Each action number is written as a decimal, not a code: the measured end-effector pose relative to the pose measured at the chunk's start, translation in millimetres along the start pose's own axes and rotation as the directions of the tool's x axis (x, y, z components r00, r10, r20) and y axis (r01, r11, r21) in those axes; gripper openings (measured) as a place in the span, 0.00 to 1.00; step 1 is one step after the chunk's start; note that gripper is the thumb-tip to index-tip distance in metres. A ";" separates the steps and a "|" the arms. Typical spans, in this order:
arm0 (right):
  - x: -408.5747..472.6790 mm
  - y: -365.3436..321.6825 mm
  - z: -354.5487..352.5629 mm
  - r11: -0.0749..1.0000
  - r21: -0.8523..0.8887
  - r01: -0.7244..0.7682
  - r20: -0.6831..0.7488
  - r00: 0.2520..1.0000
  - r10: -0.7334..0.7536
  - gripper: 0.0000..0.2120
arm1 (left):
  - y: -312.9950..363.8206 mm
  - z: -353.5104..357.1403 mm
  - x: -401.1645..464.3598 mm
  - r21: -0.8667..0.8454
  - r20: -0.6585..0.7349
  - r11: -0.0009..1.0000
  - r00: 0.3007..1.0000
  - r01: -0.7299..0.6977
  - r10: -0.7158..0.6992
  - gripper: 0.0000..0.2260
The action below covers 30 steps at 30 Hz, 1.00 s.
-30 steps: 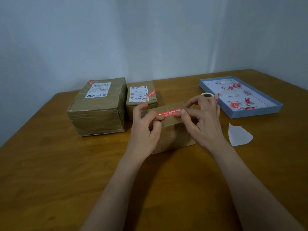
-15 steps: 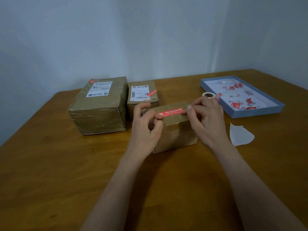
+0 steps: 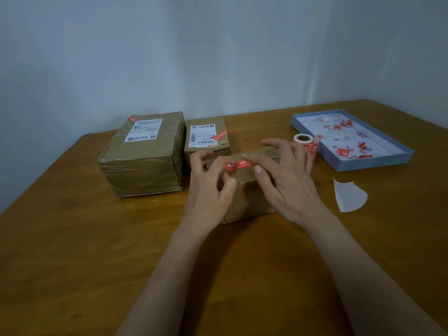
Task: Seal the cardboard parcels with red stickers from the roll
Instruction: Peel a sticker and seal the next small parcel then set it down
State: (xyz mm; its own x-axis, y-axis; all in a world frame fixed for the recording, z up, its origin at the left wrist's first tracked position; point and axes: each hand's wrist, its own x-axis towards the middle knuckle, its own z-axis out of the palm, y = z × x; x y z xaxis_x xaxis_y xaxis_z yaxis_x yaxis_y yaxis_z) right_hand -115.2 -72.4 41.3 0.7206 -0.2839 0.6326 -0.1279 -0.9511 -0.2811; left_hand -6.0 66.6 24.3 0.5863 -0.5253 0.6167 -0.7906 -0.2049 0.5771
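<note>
A small brown cardboard parcel (image 3: 249,197) stands on the table in front of me. Along its top front edge lies a red sticker (image 3: 238,164). My left hand (image 3: 209,187) has curled fingers, with index finger and thumb pinching the sticker's left end. My right hand (image 3: 288,175) lies over the parcel's right half, its straight index finger pressing on the sticker and the thumb tip just below it. The sticker's right part is hidden under that hand. The roll of red stickers (image 3: 303,139) stands behind my right hand.
A large parcel (image 3: 145,156) and a medium parcel (image 3: 206,139), each with a white label and a red sticker, stand at the back left. A shallow blue tray (image 3: 378,163) with crumpled red scraps is at the right. White backing paper (image 3: 349,196) lies near it.
My right hand has slid left along the sticker, from its right end to its middle. My left hand stays at the sticker's left end. The parcels have not moved.
</note>
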 end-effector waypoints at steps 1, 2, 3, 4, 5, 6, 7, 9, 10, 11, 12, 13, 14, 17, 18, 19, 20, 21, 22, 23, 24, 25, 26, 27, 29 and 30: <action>0.0 -0.9 -0.2 1.000 -0.021 -0.001 0.004 1.000 0.001 0.19 | 0.0 0.1 -0.1 0.005 0.004 1.000 1.000 0.002 -0.002 0.16; 0.0 -1.6 -0.2 0.999 -0.042 0.003 0.012 1.000 -0.002 0.19 | 0.3 0.0 -0.3 0.009 0.006 1.000 1.000 0.002 -0.002 0.17; -0.1 -2.4 0.3 0.998 -0.062 0.008 0.025 1.000 -0.006 0.20 | 0.6 -0.3 -0.3 0.012 0.004 1.000 1.000 0.002 -0.002 0.17; -0.2 -3.2 1.1 0.997 -0.080 0.011 0.041 0.999 -0.008 0.21 | 0.9 -0.8 -0.1 0.015 0.001 1.000 1.000 0.003 -0.003 0.18; -0.3 -4.0 1.8 0.995 -0.096 0.010 0.056 0.998 -0.005 0.22 | 1.6 -1.3 0.3 0.016 -0.001 1.000 1.000 0.006 -0.006 0.19; -0.3 -4.6 2.3 0.995 -0.104 0.005 0.068 0.998 0.002 0.23 | 2.3 -1.8 0.7 0.017 0.001 1.000 1.000 0.011 -0.011 0.19; -0.2 -4.8 2.9 0.994 -0.106 -0.002 0.075 0.997 0.011 0.24 | 3.0 -2.4 0.9 0.016 0.006 1.000 1.000 0.015 -0.015 0.20; -0.2 -5.5 3.7 0.994 -0.106 -0.018 0.066 0.998 0.026 0.23 | 4.2 -3.3 1.0 0.013 0.008 1.000 1.000 0.016 -0.016 0.20; -0.2 -5.8 4.1 0.994 -0.106 -0.028 0.055 0.998 0.034 0.23 | 4.9 -3.7 1.1 0.009 0.006 1.000 1.000 0.021 -0.021 0.20; -0.2 -5.7 4.6 0.994 -0.103 -0.040 0.047 0.998 0.045 0.22 | 5.5 -4.2 1.4 0.004 0.005 0.999 0.999 0.033 -0.033 0.20; 0.1 -5.0 5.0 0.994 -0.096 -0.056 0.042 0.997 0.060 0.22 | 5.9 -4.6 1.8 -0.002 0.006 0.999 0.999 0.051 -0.051 0.20; 0.5 -3.7 5.0 0.994 -0.086 -0.073 0.038 0.996 0.077 0.22 | 6.2 -4.8 2.1 -0.005 0.008 0.998 0.998 0.069 -0.069 0.19; 1.1 -1.7 4.6 0.993 -0.076 -0.092 0.034 0.995 0.095 0.21 | 6.9 -5.2 2.2 -0.006 0.009 0.997 0.997 0.083 -0.083 0.18; 2.9 5.2 1.4 0.988 -0.052 -0.143 0.021 0.989 0.144 0.22 | 8.6 -5.8 1.2 -0.003 0.019 0.994 0.994 0.105 -0.105 0.17; 3.4 6.8 0.2 0.986 -0.045 -0.160 0.018 0.987 0.161 0.23 | 8.9 -5.8 0.9 -0.005 0.020 0.994 0.993 0.113 -0.113 0.16; 3.7 8.1 -0.7 0.984 -0.037 -0.173 0.015 0.985 0.174 0.23 | 8.7 -5.7 0.9 -0.009 0.017 0.993 0.993 0.119 -0.119 0.14; 4.1 9.3 -1.0 0.984 -0.026 -0.179 0.010 0.984 0.179 0.24 | 8.0 -5.4 0.9 -0.015 0.008 0.992 0.992 0.124 -0.124 0.12; 4.5 10.1 -1.1 0.984 -0.013 -0.178 0.004 0.984 0.178 0.23 | 7.3 -5.3 1.1 -0.021 -0.003 0.992 0.992 0.128 -0.128 0.11; 4.9 11.0 -0.8 0.985 0.002 -0.174 0.002 0.985 0.174 0.23 | 6.5 -5.1 1.3 -0.025 -0.012 0.991 0.991 0.129 -0.130 0.10; 5.4 11.6 -0.4 0.985 0.018 -0.171 0.003 0.985 0.171 0.23 | 5.8 -5.0 1.5 -0.029 -0.017 0.991 0.991 0.132 -0.133 0.09; 5.8 12.3 0.0 0.985 0.036 -0.171 0.004 0.985 0.171 0.23 | 5.2 -4.8 1.6 -0.033 -0.019 0.990 0.990 0.136 -0.137 0.09; 6.1 13.0 0.3 0.983 0.054 -0.173 0.001 0.985 0.174 0.23 | 4.7 -4.6 1.7 -0.036 -0.024 0.990 0.990 0.139 -0.140 0.09; 6.3 13.7 0.3 0.982 0.071 -0.175 -0.005 0.984 0.175 0.24 | 4.3 -4.6 1.7 -0.036 -0.032 0.990 0.989 0.140 -0.141 0.10; 6.4 14.5 0.4 0.981 0.088 -0.175 -0.012 0.984 0.177 0.24 | 3.9 -4.5 1.7 -0.032 -0.043 0.990 0.989 0.140 -0.141 0.11; 6.6 15.9 -0.1 0.976 0.121 -0.180 -0.022 0.983 0.184 0.25 | 3.1 -4.5 2.2 -0.015 -0.062 0.990 0.988 0.139 -0.140 0.14; 6.7 16.7 -0.3 0.973 0.142 -0.184 -0.022 0.982 0.189 0.25 | 2.5 -4.3 2.3 -0.008 -0.068 0.991 0.988 0.137 -0.137 0.15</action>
State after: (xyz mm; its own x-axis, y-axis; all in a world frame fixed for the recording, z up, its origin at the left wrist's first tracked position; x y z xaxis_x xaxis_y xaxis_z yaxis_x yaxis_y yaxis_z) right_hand -112.7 -90.2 41.1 0.6682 -0.4614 0.5836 -0.1603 -0.8553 -0.4927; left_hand -5.9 68.4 29.4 0.6999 -0.4346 0.5667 -0.7013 -0.2681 0.6605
